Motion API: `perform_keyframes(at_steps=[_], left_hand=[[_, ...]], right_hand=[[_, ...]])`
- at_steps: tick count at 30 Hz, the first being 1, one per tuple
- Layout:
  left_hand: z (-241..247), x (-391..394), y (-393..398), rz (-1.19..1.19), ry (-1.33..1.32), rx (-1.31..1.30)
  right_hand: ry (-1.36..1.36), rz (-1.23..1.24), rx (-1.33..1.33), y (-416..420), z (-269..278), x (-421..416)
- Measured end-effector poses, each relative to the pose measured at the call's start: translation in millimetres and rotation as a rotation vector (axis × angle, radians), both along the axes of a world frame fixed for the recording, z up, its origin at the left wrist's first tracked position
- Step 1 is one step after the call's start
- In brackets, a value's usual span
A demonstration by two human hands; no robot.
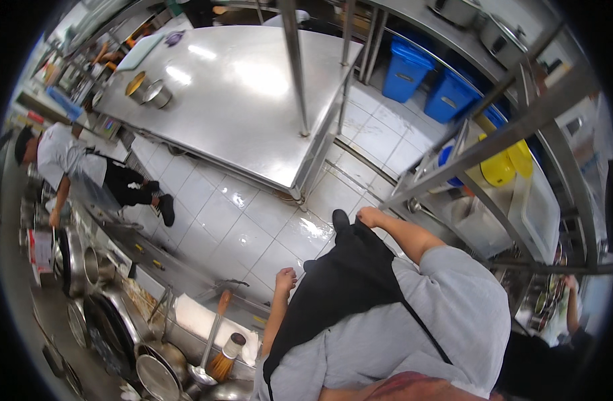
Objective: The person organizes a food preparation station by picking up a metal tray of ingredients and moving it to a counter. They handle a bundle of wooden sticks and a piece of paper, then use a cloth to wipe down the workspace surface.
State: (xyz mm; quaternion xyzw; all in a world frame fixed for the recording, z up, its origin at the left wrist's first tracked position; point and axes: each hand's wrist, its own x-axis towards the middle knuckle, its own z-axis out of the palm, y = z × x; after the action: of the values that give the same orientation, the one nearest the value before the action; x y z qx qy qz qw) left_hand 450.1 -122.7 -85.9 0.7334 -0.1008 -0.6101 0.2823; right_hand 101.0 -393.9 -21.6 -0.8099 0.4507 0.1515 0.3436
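Note:
My left hand (285, 278) hangs with curled fingers beside the black apron (336, 290), near the counter's edge; whether it holds anything is not visible. My right hand (369, 217) is at the apron's far edge, its fingers against the black cloth; its grip is unclear. Left of my left arm, a ladle with a wooden handle (213, 326) and a brush with tan bristles (226, 357) lie beside a white cloth (206, 318). Ahead stands a stainless steel table (211, 115) holding two metal pots (158, 94).
A person in a white shirt (65, 150) stands at the left by stacked pans (70, 260). Metal shelving (467, 160) with plastic containers (532, 215) is close on the right. Blue bins (406, 70) stand beyond. The tiled floor (241, 220) has shiny, wet-looking patches.

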Motion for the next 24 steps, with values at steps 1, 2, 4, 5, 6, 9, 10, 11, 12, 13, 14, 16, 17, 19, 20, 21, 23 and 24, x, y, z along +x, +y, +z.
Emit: perform_keyframes(at_steps=[1, 2, 4, 5, 6, 9, 10, 11, 12, 13, 14, 16, 17, 19, 20, 21, 23, 24], left_hand=[[12.3, -3.9, -7.1, -0.055, 0.006, 0.018], [24.0, -5.2, -12.9, -0.059, 0.003, 0.011], [36.2, -2.0, -21.4, -0.056, -0.012, -0.002], [41.9, 0.1, -28.8, -0.016, -0.038, -0.085], [44.5, 7.4, -38.2, 0.029, -0.066, -0.173], [58.2, 31.8, -83.0, 0.14, -0.34, -0.476], [81.2, 31.7, -109.9, 0.1, -0.524, -0.571], [121.7, 25.2, -140.9, 0.055, -0.7, -0.67], [156.6, 18.6, -170.4, 0.025, -0.773, -0.716], [189.4, 11.7, -198.8, -0.001, -0.849, -0.766], [212.2, 7.5, -224.2, -0.01, -0.932, -0.813], [236.9, 11.5, -276.8, -0.174, -1.09, -1.005], [244.1, 13.4, -301.2, -0.26, -1.171, -1.099], [247.2, 12.1, -342.2, -0.287, -1.183, -1.054], [247.8, 8.8, -359.6, -0.3, -1.185, -1.031], [253.7, 1.3, -372.6, -0.346, -1.239, -0.93], [266.9, -14.8, -383.6, -0.443, -1.333, -0.716], [263.8, -12.8, -383.8, -0.449, -1.34, -0.706]], right_hand=[[0.004, -0.065, 0.007, 2.7, -2.2, -4.7], [0.003, -0.117, 0.012, 3.6, -5.3, -6.4], [-0.002, -0.172, 0.031, 5.6, -8.3, -10.4], [-0.002, -0.181, 0.044, 6.9, -9.3, -15.0], [-0.007, -0.184, 0.054, 4.8, -10.3, -17.4], [0.062, -0.233, 0.068, 3.2, -13.2, -27.6], [0.069, -0.254, 0.088, 0.3, -17.3, -35.0], [0.08, -0.283, 0.108, -0.8, -30.6, -47.5], [0.085, -0.31, 0.126, -3.0, -39.3, -57.9], [0.107, -0.339, 0.124, -5.6, -42.5, -64.4], [0.13, -0.352, 0.118, -10.7, -44.5, -67.9], [0.101, -0.342, 0.092, -23.4, -54.5, -82.2], [0.097, -0.31, 0.086, -32.0, -54.5, -86.9], [0.069, -0.311, 0.082, -49.7, -55.8, -93.4], [0.043, -0.353, 0.086, -57.8, -58.7, -95.6], [0.013, -0.364, 0.055, -66.5, -61.7, -98.7], [0.021, -0.465, 0.058, -81.0, -58.3, -100.3], [-0.003, -0.509, 0.067, -86.9, -54.8, -101.7]])
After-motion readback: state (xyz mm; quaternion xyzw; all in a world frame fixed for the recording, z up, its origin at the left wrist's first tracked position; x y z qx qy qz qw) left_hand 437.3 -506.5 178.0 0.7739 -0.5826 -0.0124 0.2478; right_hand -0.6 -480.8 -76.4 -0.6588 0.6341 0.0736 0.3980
